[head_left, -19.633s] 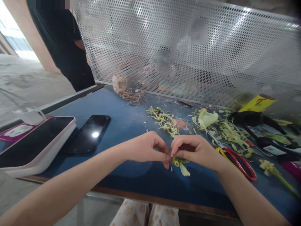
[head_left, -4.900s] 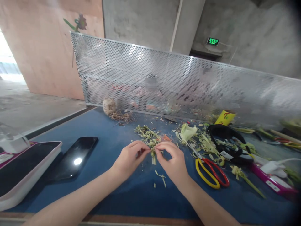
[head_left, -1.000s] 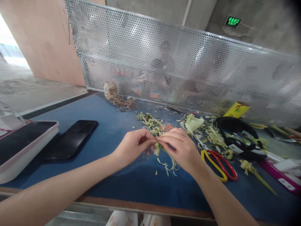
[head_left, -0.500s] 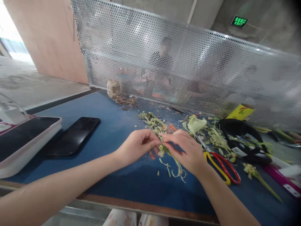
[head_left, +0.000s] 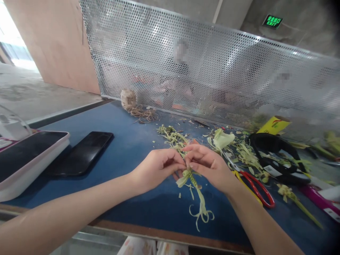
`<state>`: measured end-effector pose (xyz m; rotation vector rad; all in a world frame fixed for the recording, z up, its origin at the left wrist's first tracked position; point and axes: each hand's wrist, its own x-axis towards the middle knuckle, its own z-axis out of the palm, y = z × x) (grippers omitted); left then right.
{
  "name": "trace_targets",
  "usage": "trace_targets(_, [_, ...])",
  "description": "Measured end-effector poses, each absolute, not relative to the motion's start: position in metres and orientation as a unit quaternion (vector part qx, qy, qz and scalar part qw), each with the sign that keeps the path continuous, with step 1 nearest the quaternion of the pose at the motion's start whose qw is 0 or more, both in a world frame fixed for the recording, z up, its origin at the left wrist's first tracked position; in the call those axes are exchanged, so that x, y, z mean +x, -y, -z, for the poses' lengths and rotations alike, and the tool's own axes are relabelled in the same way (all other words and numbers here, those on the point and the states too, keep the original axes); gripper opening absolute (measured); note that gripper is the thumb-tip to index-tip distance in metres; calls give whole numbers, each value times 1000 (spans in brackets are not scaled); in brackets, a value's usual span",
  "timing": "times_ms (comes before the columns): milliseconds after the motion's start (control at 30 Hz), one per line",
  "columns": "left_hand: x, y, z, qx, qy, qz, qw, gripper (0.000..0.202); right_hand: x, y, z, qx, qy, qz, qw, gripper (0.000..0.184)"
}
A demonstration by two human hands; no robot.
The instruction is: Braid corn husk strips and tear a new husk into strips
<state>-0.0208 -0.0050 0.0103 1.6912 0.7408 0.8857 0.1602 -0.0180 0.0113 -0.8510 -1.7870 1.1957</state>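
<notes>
A braided piece of pale green plant strips [head_left: 193,180] hangs below my fingertips over the blue tabletop, its loose ends curling toward the table's front edge. My left hand [head_left: 159,167] pinches the top of it from the left. From the right, my right hand [head_left: 209,163] has thumb and fingers closed at the same spot, touching the left fingertips. The exact point of grip is hidden by the fingers. Behind the hands lies another knobbly green strand [head_left: 171,135]. Scissors [head_left: 259,189] with red and yellow handles rest beside my right wrist.
A black phone [head_left: 85,154] and a white-edged device [head_left: 34,156] lie at left. Twine [head_left: 143,114] sits by the perforated metal screen [head_left: 148,53]. Husk-like scraps [head_left: 245,156], a black band-shaped object [head_left: 276,141], a yellow roll [head_left: 273,125] and a green stalk [head_left: 302,209] are at right.
The braided piece has come out from under my right hand; its curled ends now hang lower and nearer the front edge. Both hands remain together, the left slightly further right.
</notes>
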Motion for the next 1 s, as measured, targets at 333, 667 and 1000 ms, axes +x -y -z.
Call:
trace_targets(333, [-20,7,-10,657,-313,-363,582,9,166,17,-12,-334,753,-347,447,37])
trace_targets(667, [-18,3,-7,646,-306,-376,589,8,158,25,-20,-354,815,-99,449,10])
trace_targets(1000, [-17,6,-5,681,-341,-379,526,11,155,25,-12,-364,825,-17,432,11])
